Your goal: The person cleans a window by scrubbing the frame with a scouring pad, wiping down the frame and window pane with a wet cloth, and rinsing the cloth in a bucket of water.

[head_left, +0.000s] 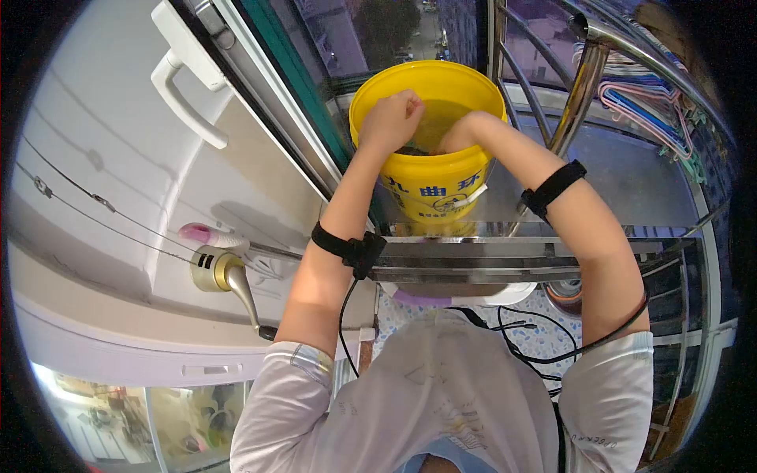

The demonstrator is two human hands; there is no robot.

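A person w/ black wrist straps reaches into a yellow plastic bucket [430, 169] w/ blue Chinese lettering, upright by the window frame [276, 102]. L hand [392, 120], fingers curled closed, is over the bucket's L side; can't tell if it grips anything. R hand [457, 135] dips inside, fingers hidden, grip unclear. Plastic hangers [648, 110] sit at far R, nr. metal rails [579, 98].

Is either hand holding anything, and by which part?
Can't tell: the curled left hand shows nothing held; the right hand dips into the yellow bucket, fingers hidden.
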